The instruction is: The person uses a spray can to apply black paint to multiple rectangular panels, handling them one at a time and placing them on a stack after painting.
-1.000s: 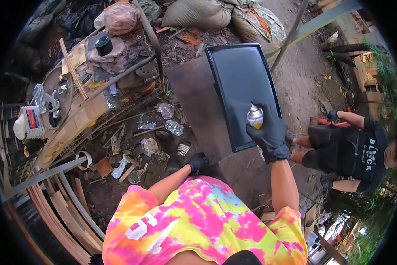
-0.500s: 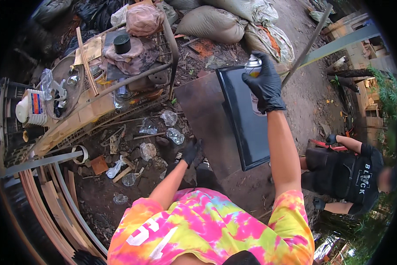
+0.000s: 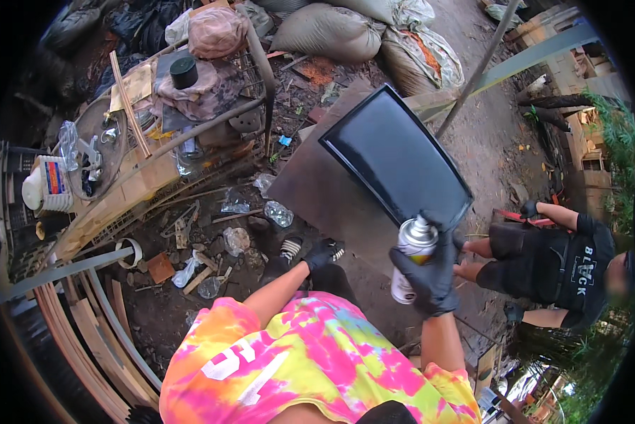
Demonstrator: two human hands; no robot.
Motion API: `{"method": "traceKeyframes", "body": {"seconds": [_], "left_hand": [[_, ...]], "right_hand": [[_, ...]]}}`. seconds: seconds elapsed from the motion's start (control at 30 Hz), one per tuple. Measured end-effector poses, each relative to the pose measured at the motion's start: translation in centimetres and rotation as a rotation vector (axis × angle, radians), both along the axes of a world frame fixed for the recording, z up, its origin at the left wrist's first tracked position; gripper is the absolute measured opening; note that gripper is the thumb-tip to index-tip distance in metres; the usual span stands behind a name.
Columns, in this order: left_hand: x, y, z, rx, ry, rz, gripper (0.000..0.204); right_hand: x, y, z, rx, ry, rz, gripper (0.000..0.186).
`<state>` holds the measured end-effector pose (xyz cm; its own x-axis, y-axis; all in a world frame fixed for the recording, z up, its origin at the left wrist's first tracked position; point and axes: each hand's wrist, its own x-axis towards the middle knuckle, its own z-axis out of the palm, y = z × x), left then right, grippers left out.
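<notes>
My right hand (image 3: 430, 279), in a black glove, grips a spray can (image 3: 403, 286) with a silver top. The can is upright at the near corner of a glossy black panel (image 3: 399, 152) with a raised rim; its nozzle is partly hidden by my fingers. Beneath the panel is a flat brown sheet (image 3: 310, 194), partly covered by it. My left hand (image 3: 323, 256), also gloved in black, lies by my knee and striped shoe, fingers stretched out and holding nothing.
At the left stands a metal-framed table (image 3: 137, 177) with cloths, a dark round lid (image 3: 183, 72) and a white container (image 3: 47, 185). Full sacks (image 3: 328, 34) lie at the back. Plastic scraps litter the ground. A person in black (image 3: 561, 265) is at the right.
My right hand with the spray can has come back toward me from the panel's far end. The panel and sheet have turned counterclockwise. My left hand has drawn back from the sheet's edge.
</notes>
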<state>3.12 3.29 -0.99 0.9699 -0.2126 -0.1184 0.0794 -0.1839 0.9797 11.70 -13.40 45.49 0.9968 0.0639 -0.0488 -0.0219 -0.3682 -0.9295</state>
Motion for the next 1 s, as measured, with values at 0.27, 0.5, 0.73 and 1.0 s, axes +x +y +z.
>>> {"method": "traceKeyframes", "body": {"seconds": [0.27,0.5,0.73,1.0], "left_hand": [[-2.5,8.0,-1.6,-0.612,0.521,0.750,0.027],[-4.5,6.7,5.4,-0.173,0.479,0.293,0.041],[-4.2,3.9,8.5,0.042,0.653,0.122,0.053],[-3.5,3.3,8.2,0.035,0.638,0.100,0.062]], "right_hand": [[-1.8,0.2,-1.4,-0.409,-0.199,0.106,0.068],[-1.9,0.7,-1.6,-0.581,-0.179,0.144,0.064],[0.0,1.0,-3.1,-0.526,-0.132,0.133,0.062],[6.5,3.9,-3.5,-0.566,-0.272,0.184,0.054]]}}
